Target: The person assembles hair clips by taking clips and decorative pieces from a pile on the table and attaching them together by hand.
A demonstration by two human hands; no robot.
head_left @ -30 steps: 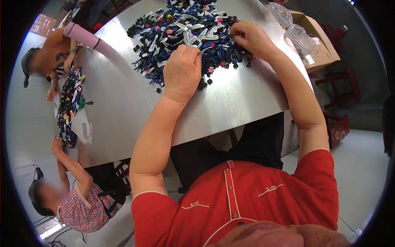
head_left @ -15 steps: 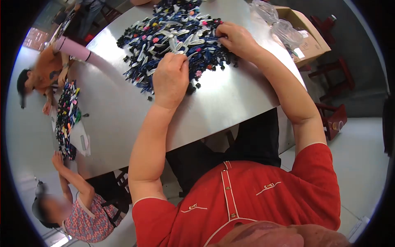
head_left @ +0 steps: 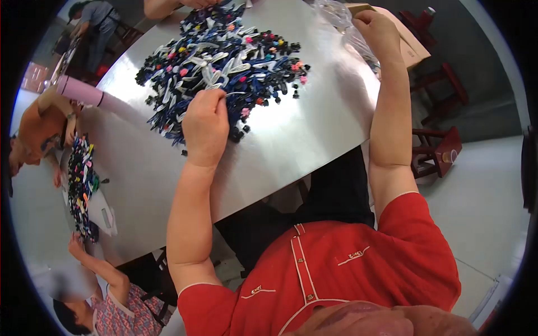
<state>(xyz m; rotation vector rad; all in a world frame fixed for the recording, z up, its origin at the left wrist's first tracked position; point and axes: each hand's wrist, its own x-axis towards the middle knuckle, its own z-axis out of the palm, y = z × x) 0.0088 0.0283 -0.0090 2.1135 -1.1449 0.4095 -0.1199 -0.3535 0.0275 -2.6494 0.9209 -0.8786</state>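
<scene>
A big heap of hair clips [head_left: 224,67], dark blue, white and black with small coloured flowers, lies on the metal table [head_left: 314,129]. At the heap's near edge is my left hand [head_left: 205,126], its fingers pinched together beside a thin white clip; what sits between the fingertips is too small to name. My right hand [head_left: 381,33] is raised over the clear plastic bags [head_left: 350,33] at the table's right edge, next to the cardboard box. Its thumb and fingers are closed, and anything inside them is hidden.
A cardboard box [head_left: 412,50] stands beyond the right edge, near red stools [head_left: 437,151]. On the left, two people work at a narrower pile of clips [head_left: 83,185], close to a pink cylinder [head_left: 81,91]. Another person's hands [head_left: 199,3] are at the heap's far side.
My right hand has left the right side of the heap and moved right, to above the bags. My left hand stays at the heap's near edge. The whole view has shifted.
</scene>
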